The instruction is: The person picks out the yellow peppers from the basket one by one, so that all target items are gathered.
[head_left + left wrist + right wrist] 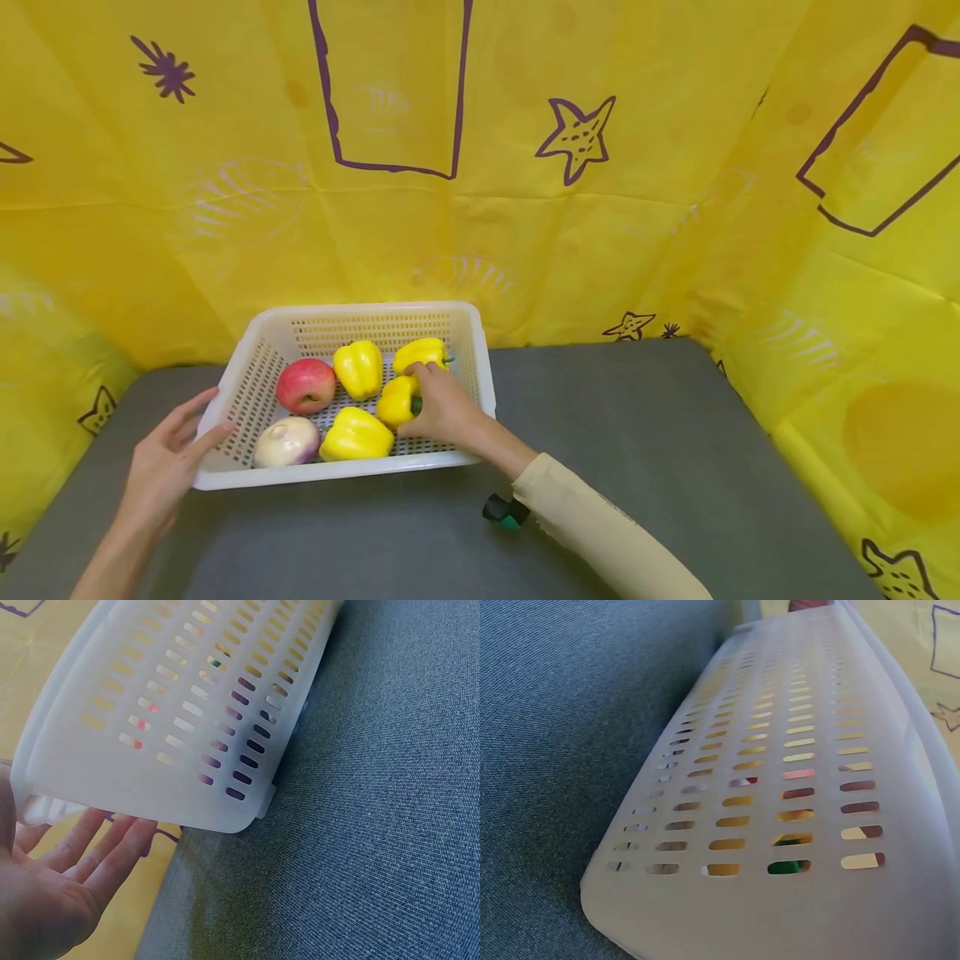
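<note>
A white plastic basket point(341, 477) stands on a dark grey table and holds several yellow bell peppers point(357, 369), a red apple point(306, 386) and a purple-and-white onion point(287, 442). My left hand point(161, 467) holds the basket's left rim, thumb over the edge. The left wrist view shows that hand's fingers point(112, 851) stretched beneath the rim. Inside the basket's right side, my right hand point(442, 408) grips a yellow bell pepper point(396, 402) with a green stem. In the right wrist view the basket's slotted wall point(765, 787) hides this hand.
Yellow cloth point(510, 233) printed with stars and fish hangs behind and on both sides. The grey tabletop point(637, 433) extends to the right of the basket. A black-and-green device point(506, 511) sits at the right wrist, below the sleeve.
</note>
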Demonstrator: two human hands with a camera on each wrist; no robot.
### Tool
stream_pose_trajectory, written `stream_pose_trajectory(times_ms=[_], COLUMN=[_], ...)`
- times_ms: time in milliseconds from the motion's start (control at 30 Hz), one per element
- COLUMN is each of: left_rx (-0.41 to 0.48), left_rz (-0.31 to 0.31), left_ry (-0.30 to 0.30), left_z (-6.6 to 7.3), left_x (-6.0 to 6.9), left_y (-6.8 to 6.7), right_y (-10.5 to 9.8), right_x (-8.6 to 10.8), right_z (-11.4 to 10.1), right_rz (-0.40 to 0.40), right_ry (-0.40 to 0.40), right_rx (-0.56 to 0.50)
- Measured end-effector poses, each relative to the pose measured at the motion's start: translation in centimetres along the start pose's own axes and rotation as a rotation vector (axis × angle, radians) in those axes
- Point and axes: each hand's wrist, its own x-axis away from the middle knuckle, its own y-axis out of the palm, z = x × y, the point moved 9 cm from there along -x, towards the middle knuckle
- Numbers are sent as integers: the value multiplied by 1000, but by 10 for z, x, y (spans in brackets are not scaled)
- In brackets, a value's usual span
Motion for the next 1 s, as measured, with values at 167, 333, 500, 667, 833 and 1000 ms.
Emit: stream_pose_trajectory(times_ms=[167, 333, 500, 667, 833, 1000], left_rx=[17, 1, -30, -20, -32, -16], left_rz=[-3, 4, 10, 11, 22, 20], left_ry=[3, 7, 0, -15, -22, -9], left_z=[1, 1, 0, -1, -2, -1], left_x=[0, 0, 1, 1, 2, 1], left_y=[2, 2, 1, 0, -1, 0], right_y=[-10, -25, -42, -61, -79, -99], right_x=[2, 5, 11, 18, 25, 32], right_z=[2, 2, 3, 5, 9, 14], right_rz=[22, 52, 86, 105, 116, 111], right_ry=[10, -15, -55, -81, -92, -111], right_rx=[-34, -50, -52, -44, -53, -85])
